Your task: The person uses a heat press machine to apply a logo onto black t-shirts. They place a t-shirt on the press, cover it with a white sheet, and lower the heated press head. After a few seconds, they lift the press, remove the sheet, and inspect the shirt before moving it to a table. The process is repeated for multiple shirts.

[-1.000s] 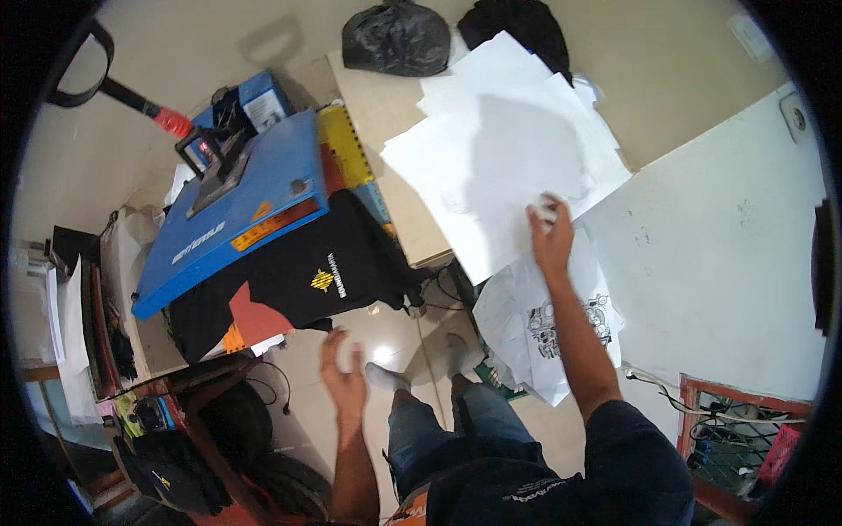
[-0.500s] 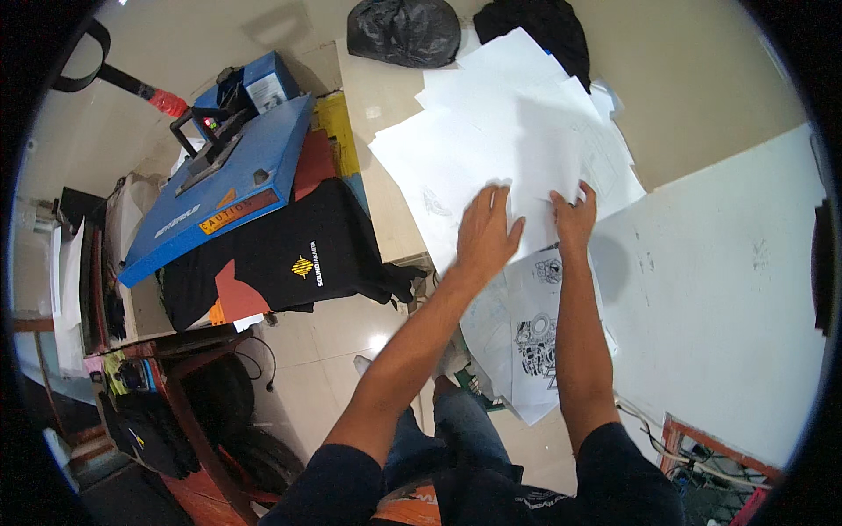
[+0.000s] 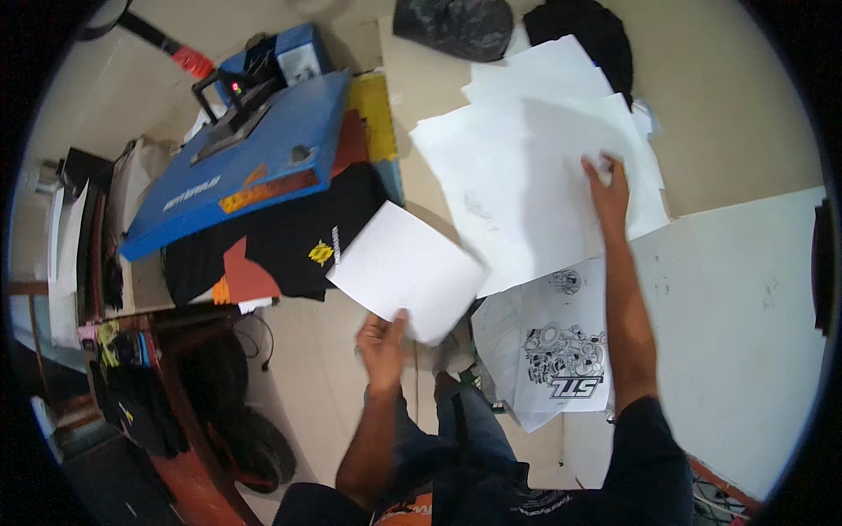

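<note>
My left hand (image 3: 382, 351) pinches the near edge of a small white sheet of paper (image 3: 408, 267), thumb on top. The sheet is held tilted in the air, between the black T-shirt (image 3: 289, 241) and the pile of papers. Over on the right, my right hand (image 3: 607, 188) rests at the right part of the large white paper pile (image 3: 517, 167), its thumb and fingers apart and slightly blurred. A printed sheet (image 3: 561, 351) with black line drawings pokes out from under the pile's near side.
At left stands a blue heat press (image 3: 254, 158) with the black T-shirt beneath its raised plate. Two black bundles, a plastic one (image 3: 452, 26) and a darker one (image 3: 588, 39), lie at the back. A white board surface (image 3: 728, 307) spans the right.
My left hand has left the pile, moving left and toward me with the small sheet. My right hand has shifted slightly right across the pile, and the view has turned.
</note>
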Tool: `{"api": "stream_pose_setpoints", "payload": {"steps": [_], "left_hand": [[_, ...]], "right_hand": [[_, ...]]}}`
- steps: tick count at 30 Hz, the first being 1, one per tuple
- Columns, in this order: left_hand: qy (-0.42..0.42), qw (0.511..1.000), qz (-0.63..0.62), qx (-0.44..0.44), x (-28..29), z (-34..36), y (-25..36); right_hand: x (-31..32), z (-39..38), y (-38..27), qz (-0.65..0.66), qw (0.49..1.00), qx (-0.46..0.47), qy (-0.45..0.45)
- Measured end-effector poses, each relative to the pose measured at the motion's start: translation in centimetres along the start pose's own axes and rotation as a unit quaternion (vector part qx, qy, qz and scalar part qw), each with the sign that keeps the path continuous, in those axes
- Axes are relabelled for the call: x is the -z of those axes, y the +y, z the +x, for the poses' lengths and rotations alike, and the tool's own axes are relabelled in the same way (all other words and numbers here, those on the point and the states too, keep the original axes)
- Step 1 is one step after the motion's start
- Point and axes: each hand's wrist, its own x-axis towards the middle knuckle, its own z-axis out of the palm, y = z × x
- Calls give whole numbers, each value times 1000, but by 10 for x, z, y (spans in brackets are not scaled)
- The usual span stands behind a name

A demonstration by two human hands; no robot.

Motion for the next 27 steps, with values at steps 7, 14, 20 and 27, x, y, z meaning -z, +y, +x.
{"api": "stream_pose_setpoints", "payload": {"steps": [7, 14, 20, 27], "left_hand": [[101, 980, 148, -83, 147, 48, 24], [160, 947, 250, -120, 254, 164, 34], [170, 890, 384, -177, 299, 303, 63], [201, 903, 342, -163, 276, 417, 79]], "right_hand": [[-70, 144, 77, -80, 958, -99, -256], [-63, 159, 91, -135, 947, -140, -255], [-69, 161, 99, 61, 942, -265, -198], [-51, 120, 78, 222, 960, -170, -3]]}}
